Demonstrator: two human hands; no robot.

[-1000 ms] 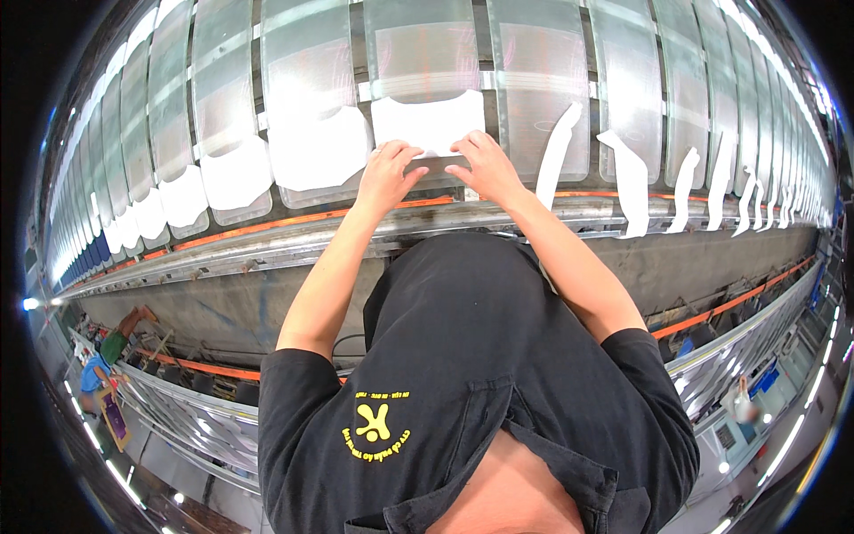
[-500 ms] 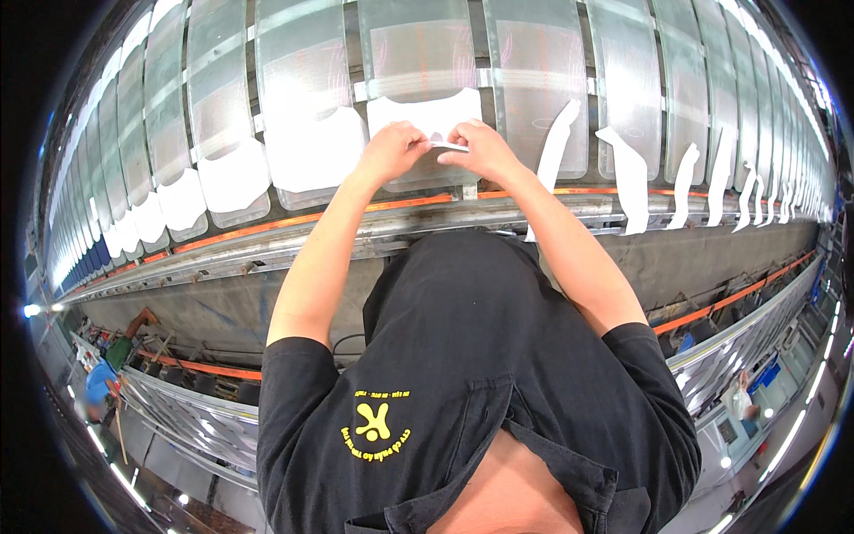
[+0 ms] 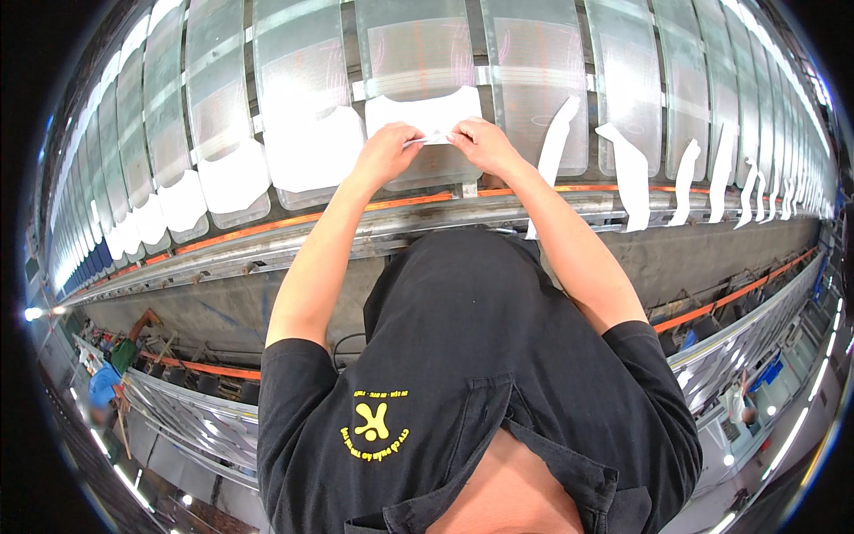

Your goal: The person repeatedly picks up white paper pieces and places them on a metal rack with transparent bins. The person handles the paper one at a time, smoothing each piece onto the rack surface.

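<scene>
A white fabric piece [image 3: 422,110] with a curved far edge lies on a glassy flat board [image 3: 420,55] straight ahead of me. My left hand [image 3: 388,153] pinches its near edge on the left side. A short way to the right, my right hand [image 3: 485,146] grips the same edge between thumb and fingers. Between the two hands the edge looks slightly folded and raised off the board. Fingertips hide part of the cloth there.
Similar white pieces [image 3: 320,151] lie on boards to the left. Narrow white strips [image 3: 630,173] hang over near board ends on the right. A metal rail with an orange strip [image 3: 400,205] runs before me. Another person [image 3: 105,383] is at the lower left.
My right hand has shifted slightly, its fingers now closer along the edge. The raised fold between my hands has become a flatter, straighter edge.
</scene>
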